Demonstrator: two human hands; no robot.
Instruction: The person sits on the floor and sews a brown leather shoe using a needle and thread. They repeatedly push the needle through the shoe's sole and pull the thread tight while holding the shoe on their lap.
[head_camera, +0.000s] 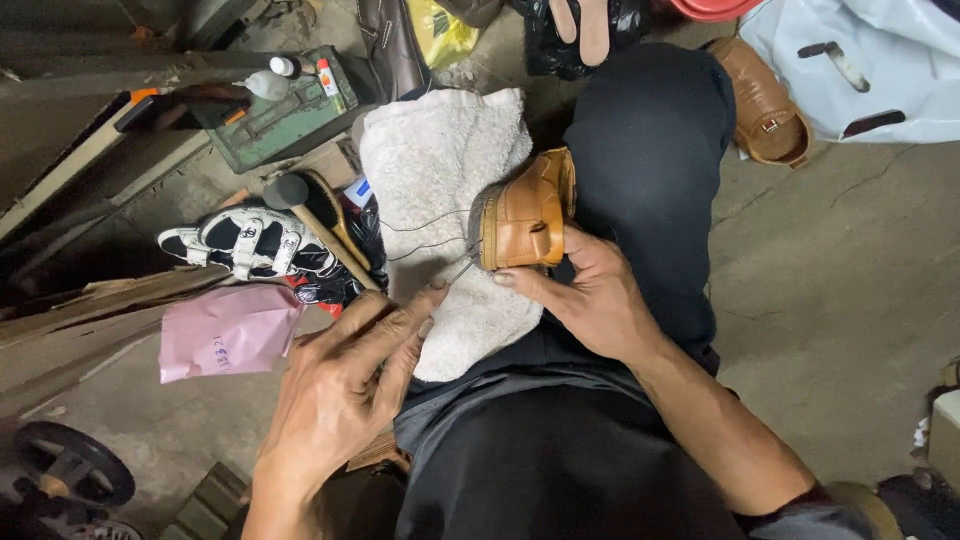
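A tan leather shoe (527, 215) lies on its side on a white towel (437, 180) spread over my lap. My right hand (590, 295) grips the shoe from below, thumb against its sole edge. My left hand (345, 385) pinches a thin metal awl or needle (460, 270) whose tip meets the shoe's sole. Dark thread (425, 235) trails from the sole across the towel.
A hammer (310, 215) and a brush lie on a black-and-white sandal (245, 240) to the left. A pink paper bag (228, 332) sits below them. A green metal box (285, 115) with small bottles stands behind. Another tan shoe (765, 105) rests on the concrete floor at right.
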